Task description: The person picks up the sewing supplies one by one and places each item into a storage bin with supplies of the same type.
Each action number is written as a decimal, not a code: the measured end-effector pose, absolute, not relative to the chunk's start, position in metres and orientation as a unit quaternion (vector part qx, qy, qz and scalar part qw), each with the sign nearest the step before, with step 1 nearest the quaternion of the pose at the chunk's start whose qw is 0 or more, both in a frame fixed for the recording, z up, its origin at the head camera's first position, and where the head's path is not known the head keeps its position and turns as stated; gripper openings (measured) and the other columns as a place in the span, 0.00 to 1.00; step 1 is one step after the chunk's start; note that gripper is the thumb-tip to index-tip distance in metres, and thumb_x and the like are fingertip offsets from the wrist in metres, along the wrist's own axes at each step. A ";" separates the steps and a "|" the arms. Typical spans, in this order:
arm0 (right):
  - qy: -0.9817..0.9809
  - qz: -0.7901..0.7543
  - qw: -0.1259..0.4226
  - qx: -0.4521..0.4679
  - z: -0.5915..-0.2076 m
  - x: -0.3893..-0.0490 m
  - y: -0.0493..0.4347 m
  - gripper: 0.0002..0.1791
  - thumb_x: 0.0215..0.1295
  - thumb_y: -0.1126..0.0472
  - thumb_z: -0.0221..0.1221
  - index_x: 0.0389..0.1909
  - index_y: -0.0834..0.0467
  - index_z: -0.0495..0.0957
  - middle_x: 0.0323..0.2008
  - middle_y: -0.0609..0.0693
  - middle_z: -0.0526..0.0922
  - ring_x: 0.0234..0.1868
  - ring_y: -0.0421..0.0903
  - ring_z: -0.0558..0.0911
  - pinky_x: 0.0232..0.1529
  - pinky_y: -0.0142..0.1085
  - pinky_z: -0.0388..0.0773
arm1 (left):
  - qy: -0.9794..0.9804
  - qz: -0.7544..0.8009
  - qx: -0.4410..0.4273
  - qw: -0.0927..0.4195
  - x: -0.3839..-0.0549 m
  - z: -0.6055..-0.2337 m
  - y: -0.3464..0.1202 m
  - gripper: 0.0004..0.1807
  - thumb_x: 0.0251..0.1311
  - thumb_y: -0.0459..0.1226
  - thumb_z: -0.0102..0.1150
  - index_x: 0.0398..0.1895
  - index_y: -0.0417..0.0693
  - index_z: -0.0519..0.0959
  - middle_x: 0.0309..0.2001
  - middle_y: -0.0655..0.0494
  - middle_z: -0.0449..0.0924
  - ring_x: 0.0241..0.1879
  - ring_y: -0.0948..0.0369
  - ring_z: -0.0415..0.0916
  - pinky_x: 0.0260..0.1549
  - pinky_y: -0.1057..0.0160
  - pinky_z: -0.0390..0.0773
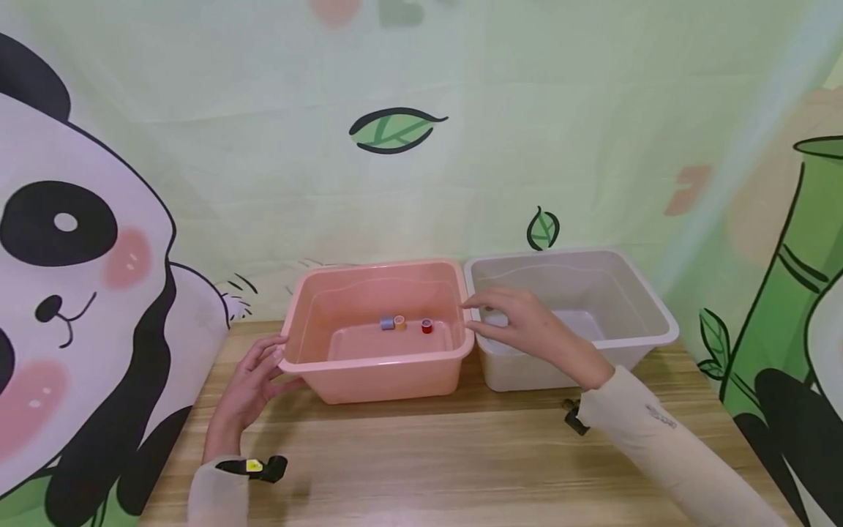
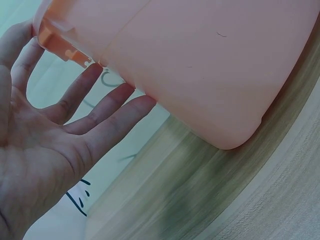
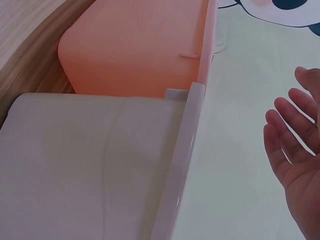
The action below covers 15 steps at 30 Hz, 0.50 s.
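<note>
On the left, a pink plastic tub (image 1: 388, 380) holds three small cylinders on its floor: a blue-grey one (image 1: 386, 323), an orange one (image 1: 399, 323) and a red one (image 1: 426, 326). My left hand (image 1: 246, 384) touches the tub's left end at the rim. In the left wrist view, the straight fingers (image 2: 117, 112) are spread against its wall. Over the adjoining rims, my right hand (image 1: 520, 322) hovers with thumb and fingers apart, holding nothing. Below it stands a light grey tub (image 1: 527, 369); the right wrist view shows the relaxed fingers above its rim (image 3: 182, 165).
Both tubs stand side by side on a wood-grain table (image 1: 421, 461), their rims close together. Behind them hangs a pale green cloth (image 1: 276, 146) printed with a panda, leaves and bamboo. Each wrist carries a small black camera (image 1: 266, 468).
</note>
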State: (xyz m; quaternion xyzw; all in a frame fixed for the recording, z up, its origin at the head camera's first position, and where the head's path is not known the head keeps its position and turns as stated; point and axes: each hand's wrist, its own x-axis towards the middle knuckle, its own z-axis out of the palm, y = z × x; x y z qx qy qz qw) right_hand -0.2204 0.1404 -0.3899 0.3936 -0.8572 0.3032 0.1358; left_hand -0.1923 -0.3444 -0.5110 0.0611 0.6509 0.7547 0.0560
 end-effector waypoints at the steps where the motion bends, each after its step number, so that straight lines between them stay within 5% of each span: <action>1: -0.856 0.304 0.138 0.395 -0.390 -0.220 0.142 0.17 0.64 0.57 0.70 0.52 0.57 0.85 0.48 0.49 0.87 0.44 0.46 0.86 0.47 0.43 0.86 | 0.651 0.755 0.061 0.056 -0.192 -0.511 -0.344 0.17 0.79 0.39 0.47 0.67 0.52 0.70 0.65 0.56 0.70 0.56 0.56 0.80 0.52 0.38 0.80; 15: -0.856 0.300 0.141 0.396 -0.393 -0.210 0.162 0.17 0.63 0.60 0.71 0.53 0.55 0.84 0.48 0.47 0.87 0.47 0.46 0.84 0.49 0.43 0.85 | 0.649 0.756 0.059 0.060 -0.193 -0.512 -0.344 0.16 0.79 0.41 0.47 0.66 0.54 0.71 0.67 0.57 0.66 0.57 0.58 0.80 0.52 0.39 0.79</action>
